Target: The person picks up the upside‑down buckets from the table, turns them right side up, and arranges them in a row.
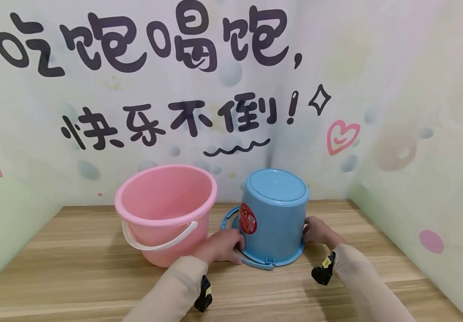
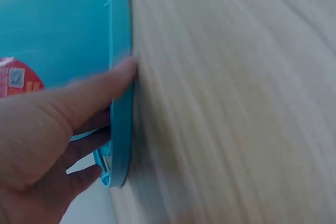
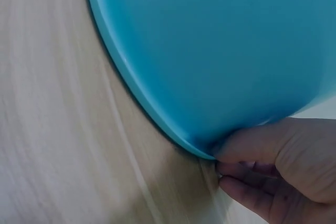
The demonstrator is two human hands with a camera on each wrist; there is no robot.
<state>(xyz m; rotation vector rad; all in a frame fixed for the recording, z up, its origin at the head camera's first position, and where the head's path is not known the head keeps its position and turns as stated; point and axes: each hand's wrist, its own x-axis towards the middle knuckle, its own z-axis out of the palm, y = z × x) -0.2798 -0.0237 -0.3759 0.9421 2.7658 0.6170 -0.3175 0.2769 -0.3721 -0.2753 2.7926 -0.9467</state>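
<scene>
A blue bucket (image 1: 275,228) stands upside down on the wooden table (image 1: 86,273), right of the middle, rim on the tabletop. The left hand (image 1: 224,246) holds its left side low down, thumb across the rim and the other fingers bent around behind it. The right hand (image 1: 320,231) pinches the rim at the right, its thumb on the outer wall. The blue handle (image 1: 258,265) loops round the bucket's left and near sides. Just left stands an upright pink bucket (image 1: 157,258), its white handle (image 1: 175,241) hanging toward the near side.
</scene>
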